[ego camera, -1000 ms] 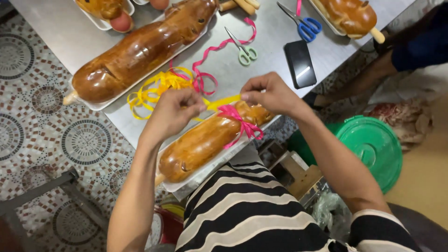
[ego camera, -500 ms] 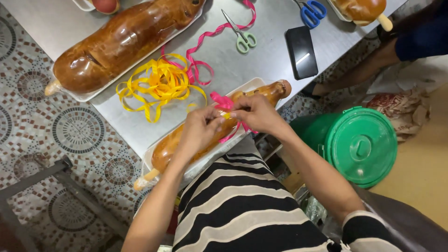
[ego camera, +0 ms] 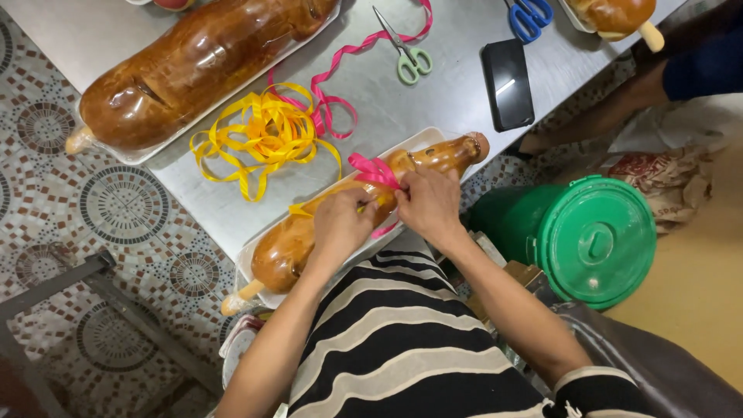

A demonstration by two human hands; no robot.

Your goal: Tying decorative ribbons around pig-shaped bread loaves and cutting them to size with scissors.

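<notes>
Head view, looking straight down: since half a second ago the picture has slid a little, so the large roast on the far tray now sits higher and further left, and the green bin has moved right. The hands have barely shifted; they were already together on the small roast, and the pink bow now stands up more clearly just beyond the fingers.

Far to the left of the hands, a big glazed roast pig (ego camera: 193, 70) lies on a white tray. Between it and the hands a loose heap of yellow ribbon (ego camera: 263, 135) is spread on the steel bench (ego camera: 433, 101), with a pink ribbon strand (ego camera: 340, 85) curling through it.

The left hand (ego camera: 340, 224) rests on the middle of the small roast pig (ego camera: 286, 240), fingers curled and pinching a short end of yellow ribbon against the skin. The forearm comes up from the lower left, the wrist bent down. The small roast pig lies slantwise on its own white tray (ego camera: 410, 143) at the near edge of the bench, directly under both hands.

The right hand (ego camera: 429, 205) touches the left, fingertips closed on the pink bow (ego camera: 375, 170) tied round the roast. Its forearm runs in from the lower right.

Beyond the right hand lie green-handled scissors (ego camera: 406, 54) and a dark phone (ego camera: 507, 81). To its right, below the bench, stands a green lidded bin (ego camera: 596, 240).
</notes>
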